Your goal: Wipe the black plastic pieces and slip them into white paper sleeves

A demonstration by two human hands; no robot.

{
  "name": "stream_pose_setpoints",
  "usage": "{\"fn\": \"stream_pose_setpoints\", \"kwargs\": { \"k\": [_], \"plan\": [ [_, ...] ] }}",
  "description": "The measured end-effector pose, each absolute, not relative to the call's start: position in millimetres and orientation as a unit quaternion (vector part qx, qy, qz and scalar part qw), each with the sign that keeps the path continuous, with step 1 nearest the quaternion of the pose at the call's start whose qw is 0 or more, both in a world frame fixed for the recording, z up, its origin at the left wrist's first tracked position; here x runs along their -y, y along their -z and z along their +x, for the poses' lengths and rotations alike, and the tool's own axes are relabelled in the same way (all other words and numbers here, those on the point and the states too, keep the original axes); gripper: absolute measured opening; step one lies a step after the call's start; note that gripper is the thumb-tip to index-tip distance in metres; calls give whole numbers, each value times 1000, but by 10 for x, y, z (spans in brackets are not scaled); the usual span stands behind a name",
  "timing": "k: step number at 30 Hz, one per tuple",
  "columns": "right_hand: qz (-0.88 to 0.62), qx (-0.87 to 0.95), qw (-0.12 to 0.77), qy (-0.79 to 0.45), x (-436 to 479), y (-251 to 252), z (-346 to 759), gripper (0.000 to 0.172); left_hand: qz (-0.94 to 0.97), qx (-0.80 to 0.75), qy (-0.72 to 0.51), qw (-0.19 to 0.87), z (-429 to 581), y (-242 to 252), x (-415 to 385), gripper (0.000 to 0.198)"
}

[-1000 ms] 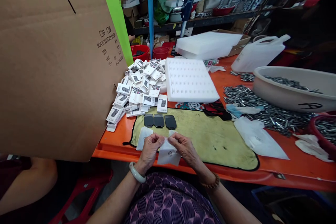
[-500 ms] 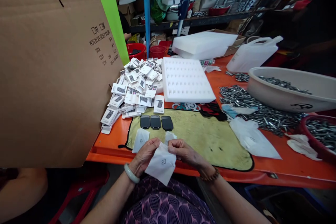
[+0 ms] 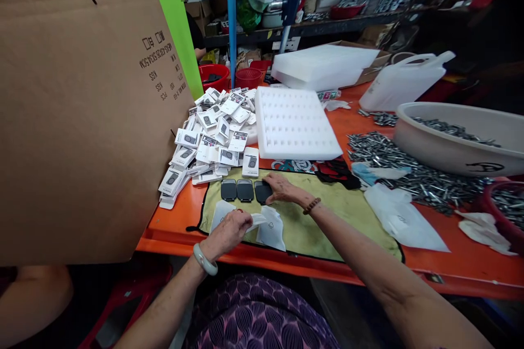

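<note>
My left hand [image 3: 230, 233] is closed, pinching a small white pouch [image 3: 257, 221] that sticks out to the right of its fingers. My right hand [image 3: 282, 188] reaches onto the rightmost of three black rounded-square devices [image 3: 262, 193], thumb and fingers at its right side and edges. The middle device [image 3: 245, 190] and the left device [image 3: 228, 190] lie flat beside it in a row. One white pouch [image 3: 221, 211] rests partly behind my left hand, and another white pouch [image 3: 272, 229] with a recycling mark lies right of the held one.
Under these spreads a yellow-green cloth [image 3: 323, 212] on the orange table [image 3: 434, 262]. Behind stand piled white boxes [image 3: 204, 144] and a white foam tray [image 3: 297, 125]. A large carton [image 3: 82, 120] blocks the left. Metal pins [image 3: 393, 163] and a pale basin [image 3: 458, 158] occupy the right.
My right hand has left the pouch and moved forward to the rightmost black device. My left hand keeps the pouch, now turned edge-on over the cloth. The view has shifted slightly.
</note>
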State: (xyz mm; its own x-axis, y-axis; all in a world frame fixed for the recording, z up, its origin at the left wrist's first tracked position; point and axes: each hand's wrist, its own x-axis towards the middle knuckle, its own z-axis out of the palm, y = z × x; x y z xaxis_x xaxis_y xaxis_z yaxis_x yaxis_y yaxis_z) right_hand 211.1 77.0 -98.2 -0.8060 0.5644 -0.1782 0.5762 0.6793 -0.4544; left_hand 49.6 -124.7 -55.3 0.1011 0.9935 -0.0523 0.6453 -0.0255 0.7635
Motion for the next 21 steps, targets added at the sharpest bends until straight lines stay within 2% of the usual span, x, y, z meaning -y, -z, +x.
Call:
{"fn": "stream_pose_setpoints", "kwargs": {
  "k": [4,10,12,15,18,21],
  "plan": [
    [306,-923,60,223,-835,1033,2004,51,673,-611,-268,319,469,527,1239,14],
    [327,-897,6,298,-843,1051,2094,57,674,-604,-299,304,405,524,1214,18],
    [340,-883,-21,324,-855,1039,2147,51,673,-606,-302,298,383,524,1211,17],
    [344,-874,-59,337,-834,979,2227,32,676,-608,-299,289,354,506,1213,17],
    [349,-846,-143,376,-699,822,2303,17,684,-602,-289,294,337,459,1216,17],
    [341,-742,-282,505,-431,542,2343,20,692,-582,-292,312,348,383,1216,17]
  ]
}}
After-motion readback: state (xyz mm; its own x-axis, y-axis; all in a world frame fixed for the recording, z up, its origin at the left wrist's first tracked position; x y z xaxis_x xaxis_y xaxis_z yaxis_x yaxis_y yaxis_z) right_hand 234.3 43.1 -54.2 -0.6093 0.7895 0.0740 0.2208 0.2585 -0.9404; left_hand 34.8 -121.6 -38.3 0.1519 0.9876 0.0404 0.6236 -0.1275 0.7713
